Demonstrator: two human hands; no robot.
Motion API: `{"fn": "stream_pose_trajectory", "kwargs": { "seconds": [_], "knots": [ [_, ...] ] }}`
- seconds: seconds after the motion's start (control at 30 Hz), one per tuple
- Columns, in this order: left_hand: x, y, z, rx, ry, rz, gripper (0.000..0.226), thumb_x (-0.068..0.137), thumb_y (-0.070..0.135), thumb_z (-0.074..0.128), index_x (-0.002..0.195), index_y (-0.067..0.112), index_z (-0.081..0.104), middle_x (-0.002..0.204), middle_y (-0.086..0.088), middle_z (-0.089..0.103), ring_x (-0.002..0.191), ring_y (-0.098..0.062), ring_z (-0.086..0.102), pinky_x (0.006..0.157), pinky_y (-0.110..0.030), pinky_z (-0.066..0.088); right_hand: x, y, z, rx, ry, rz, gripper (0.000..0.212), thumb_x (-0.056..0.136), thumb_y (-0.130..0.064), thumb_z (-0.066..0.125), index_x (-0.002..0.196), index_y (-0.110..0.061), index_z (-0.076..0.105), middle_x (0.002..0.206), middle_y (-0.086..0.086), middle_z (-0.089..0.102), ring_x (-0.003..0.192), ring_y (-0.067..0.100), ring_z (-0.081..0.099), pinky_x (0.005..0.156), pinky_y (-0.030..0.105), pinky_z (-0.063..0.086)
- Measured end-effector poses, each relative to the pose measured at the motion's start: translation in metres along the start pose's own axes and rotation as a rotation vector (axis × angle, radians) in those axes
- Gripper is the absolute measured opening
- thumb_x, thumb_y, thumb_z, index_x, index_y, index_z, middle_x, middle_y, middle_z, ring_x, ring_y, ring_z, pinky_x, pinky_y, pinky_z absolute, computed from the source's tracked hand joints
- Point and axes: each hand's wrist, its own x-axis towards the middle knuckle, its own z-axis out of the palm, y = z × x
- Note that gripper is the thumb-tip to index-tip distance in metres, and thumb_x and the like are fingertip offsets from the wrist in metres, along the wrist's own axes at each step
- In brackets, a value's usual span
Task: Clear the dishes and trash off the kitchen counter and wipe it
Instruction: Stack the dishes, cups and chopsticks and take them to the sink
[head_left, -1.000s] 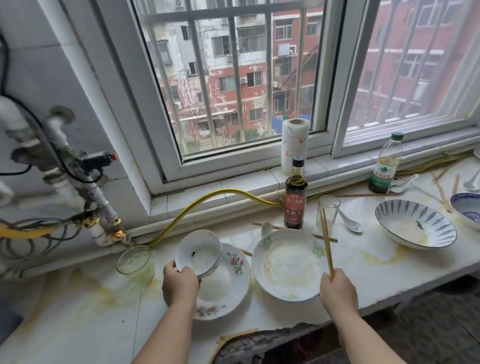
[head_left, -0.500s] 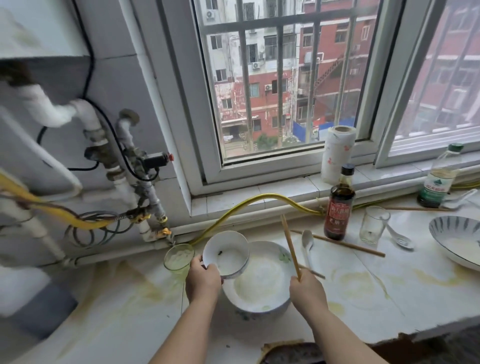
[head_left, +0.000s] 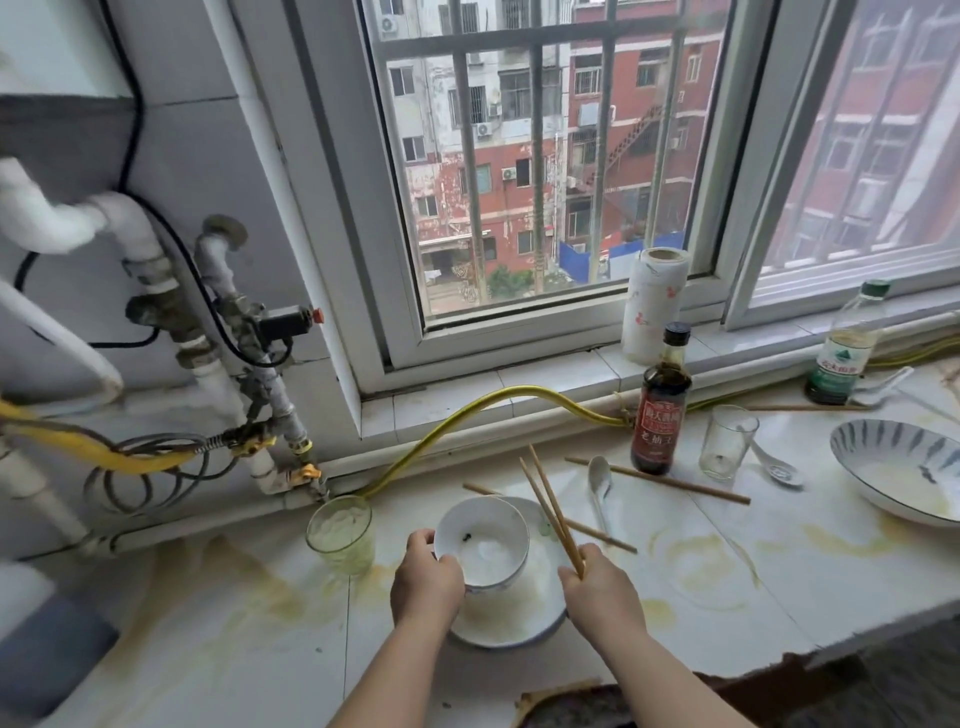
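Observation:
My left hand (head_left: 427, 581) grips the rim of a small white bowl (head_left: 483, 545), which tilts over a larger white dish (head_left: 514, 618) on the stained counter (head_left: 727, 582). My right hand (head_left: 602, 584) holds a pair of wooden chopsticks (head_left: 550, 512) that point up and away, and rests at the right rim of the large dish. A greenish glass (head_left: 341, 532) stands just left of the bowl. A white spoon (head_left: 599, 480) and loose chopsticks (head_left: 657, 480) lie behind the dishes.
A dark sauce bottle (head_left: 661, 410), a clear glass (head_left: 726, 441), a second spoon (head_left: 776, 467), a blue-striped bowl (head_left: 898, 467) and a green-capped bottle (head_left: 844, 348) stand to the right. A paper towel roll (head_left: 653, 306) sits on the sill. A yellow hose (head_left: 483, 410) and pipes (head_left: 223, 374) run along the left wall.
The large dish now sits stacked where the flowered plate was, with the small bowl held above it. Both hands came closer together. My view has shifted left.

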Motion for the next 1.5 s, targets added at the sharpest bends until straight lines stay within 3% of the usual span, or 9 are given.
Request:
{"fn": "stream_pose_trajectory", "kwargs": {
  "seconds": [0.33,0.47,0.67,0.8,0.93,1.03,1.17,1.37,1.5],
  "knots": [
    [0.007,-0.001,0.019,0.076,0.012,-0.025,0.034,0.089,0.016,0.041,0.12,0.027,0.049,0.111,-0.004,0.065,0.09,-0.031,0.067,0.084,-0.039,0.056,0.031,0.004,-0.029,-0.038,0.07,-0.049,0.023,0.097,-0.027,0.041,0.1,-0.019,0.062,0.098,0.002,0.066,0.086,0.022,0.057,0.072,0.032,0.047],
    [0.01,0.002,0.022,0.118,0.048,-0.044,0.034,0.093,0.016,0.042,0.125,0.024,0.049,0.122,-0.004,0.062,0.093,-0.025,0.059,0.079,-0.028,0.046,0.064,-0.001,-0.039,-0.186,0.014,-0.052,0.024,0.093,-0.017,0.042,0.099,-0.021,0.064,0.096,0.001,0.066,0.085,0.021,0.058,0.071,0.03,0.047],
    [0.013,0.005,0.027,0.197,0.085,-0.104,0.035,0.094,0.017,0.039,0.126,0.026,0.049,0.12,-0.001,0.062,0.101,-0.025,0.058,0.073,-0.028,0.043,0.107,-0.015,-0.034,-0.395,-0.166,-0.1,0.019,0.087,-0.007,0.043,0.09,-0.02,0.056,0.08,-0.002,0.054,0.078,0.02,0.053,0.063,0.026,0.04],
    [0.01,0.01,0.029,0.239,0.105,-0.134,0.035,0.094,0.02,0.041,0.127,0.026,0.051,0.115,-0.002,0.064,0.096,-0.025,0.058,0.072,-0.027,0.043,0.125,-0.019,-0.026,-0.495,-0.206,-0.174,0.018,0.086,-0.006,0.045,0.093,-0.019,0.055,0.098,0.002,0.06,0.089,0.022,0.06,0.067,0.028,0.044],
    [0.005,0.018,0.03,0.316,0.243,-0.189,0.035,0.096,0.036,0.041,0.128,0.027,0.051,0.122,0.002,0.061,0.105,-0.023,0.059,0.082,-0.029,0.048,0.135,-0.021,-0.024,-0.543,-0.297,-0.227,0.01,0.087,-0.01,0.046,0.091,-0.019,0.048,0.097,0.002,0.059,0.088,0.022,0.058,0.066,0.028,0.043],
    [0.004,0.034,0.032,0.301,0.404,-0.175,0.035,0.097,0.037,0.041,0.129,0.027,0.048,0.126,0.002,0.056,0.105,-0.023,0.058,0.078,-0.029,0.043,0.141,-0.02,-0.033,-0.473,-0.332,-0.208,0.009,0.084,-0.017,0.05,0.093,-0.017,0.054,0.086,-0.001,0.057,0.081,0.021,0.059,0.062,0.027,0.043],
    [0.015,0.057,0.037,0.165,0.524,-0.122,0.032,0.095,0.031,0.046,0.126,0.023,0.053,0.12,-0.003,0.055,0.099,-0.026,0.058,0.075,-0.031,0.042,0.148,-0.018,-0.062,-0.446,-0.27,-0.275,0.017,0.076,-0.023,0.047,0.091,-0.019,0.053,0.086,0.0,0.051,0.071,0.018,0.052,0.055,0.028,0.037],
    [0.025,0.097,0.07,0.062,0.541,-0.009,0.03,0.095,0.021,0.044,0.121,0.021,0.057,0.116,-0.003,0.058,0.099,-0.028,0.057,0.073,-0.029,0.036,0.175,0.018,-0.111,-0.483,-0.131,-0.313,0.012,0.085,-0.025,0.041,0.092,-0.027,0.05,0.098,0.001,0.064,0.095,0.026,0.06,0.07,0.031,0.041],
    [0.024,0.109,0.098,0.045,0.487,0.085,0.026,0.095,0.02,0.043,0.115,0.023,0.06,0.108,-0.005,0.062,0.094,-0.028,0.057,0.071,-0.028,0.038,0.187,0.058,-0.118,-0.628,-0.094,-0.269,0.025,0.09,-0.025,0.041,0.114,-0.025,0.046,0.108,0.002,0.064,0.099,0.024,0.061,0.07,0.029,0.04]
  ]
}}
